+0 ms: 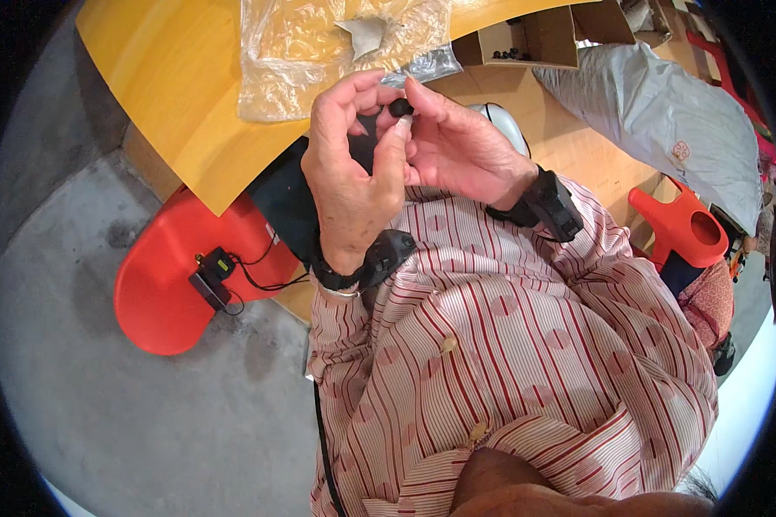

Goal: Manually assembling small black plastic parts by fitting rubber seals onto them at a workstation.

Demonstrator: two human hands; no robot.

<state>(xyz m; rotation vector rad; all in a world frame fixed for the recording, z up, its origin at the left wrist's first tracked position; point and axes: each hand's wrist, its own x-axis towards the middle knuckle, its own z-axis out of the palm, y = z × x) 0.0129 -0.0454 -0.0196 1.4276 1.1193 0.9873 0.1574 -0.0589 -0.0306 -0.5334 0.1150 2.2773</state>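
My left hand [353,172] and my right hand [466,146] meet near the table's front edge. Between their fingertips is a small black round piece [400,107], too small to tell its kind. The left thumb and fingers close around its lower side, and the right thumb and fingers pinch it from the right. Just beyond the hands, a see-through plastic bag [276,82] lies crinkled on the yellow table [181,95]. A torn grey scrap [366,36] rests on the bag. Several similar black pieces [510,54] sit in an open cardboard box [556,34] at the far right.
A grey plastic sack [664,112] fills the right side. On the left stands a red chair [159,284] with a small black device [211,277] and cables on its seat. Another red seat [685,226] is at the right. A rounded silvery object [509,129] is partly behind my right hand.
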